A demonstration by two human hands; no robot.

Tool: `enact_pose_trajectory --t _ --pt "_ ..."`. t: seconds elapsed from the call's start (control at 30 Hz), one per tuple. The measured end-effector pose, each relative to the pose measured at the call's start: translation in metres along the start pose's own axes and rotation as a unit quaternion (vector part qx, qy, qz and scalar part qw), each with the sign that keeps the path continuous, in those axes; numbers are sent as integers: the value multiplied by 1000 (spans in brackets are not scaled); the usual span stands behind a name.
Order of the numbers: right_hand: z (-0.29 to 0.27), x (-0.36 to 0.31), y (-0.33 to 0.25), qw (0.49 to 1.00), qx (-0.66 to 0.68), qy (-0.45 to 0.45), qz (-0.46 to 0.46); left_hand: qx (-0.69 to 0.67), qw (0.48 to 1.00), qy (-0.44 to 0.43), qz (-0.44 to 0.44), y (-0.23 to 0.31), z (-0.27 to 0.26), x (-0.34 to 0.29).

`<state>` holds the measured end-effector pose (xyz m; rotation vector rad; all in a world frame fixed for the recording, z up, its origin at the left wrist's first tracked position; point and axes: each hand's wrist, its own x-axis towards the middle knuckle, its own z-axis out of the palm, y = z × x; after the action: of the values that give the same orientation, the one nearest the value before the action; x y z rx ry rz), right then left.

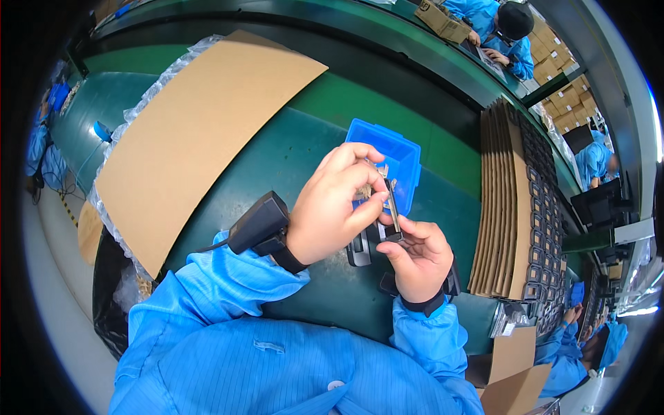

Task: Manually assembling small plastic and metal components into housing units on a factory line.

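My right hand [423, 259] grips a narrow, dark part with a shiny metal strip [395, 213], held upright between thumb and fingers. My left hand [339, 197] is closed in a pinch at the upper end of that part; what its fingertips hold is too small to make out. Just behind both hands stands a blue plastic bin [409, 158], with small light-coloured pieces partly showing inside it. Below my left fingers, a dark oblong frame [358, 252] lies on the green tabletop [311, 287]. A black device is strapped to each of my wrists.
A large cardboard sheet [207, 131] lies over clear plastic wrap at the left. To the right stand upright cardboard layers [499, 207] beside rows of black frames [541, 235]. An open carton [513, 360] sits at the lower right. Several co-workers in blue are farther off.
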<state>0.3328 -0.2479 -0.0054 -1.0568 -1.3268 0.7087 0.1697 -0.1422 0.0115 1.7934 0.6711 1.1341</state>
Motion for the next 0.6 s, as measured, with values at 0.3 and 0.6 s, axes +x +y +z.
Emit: enact_pose_trajectory --t 0.3,0.6 --pt "-5 8 -12 990 21 138 36 253 950 100 154 -9 -7 11" --pt "-6 8 -13 959 209 86 172 307 937 60 154 9 -4 8"
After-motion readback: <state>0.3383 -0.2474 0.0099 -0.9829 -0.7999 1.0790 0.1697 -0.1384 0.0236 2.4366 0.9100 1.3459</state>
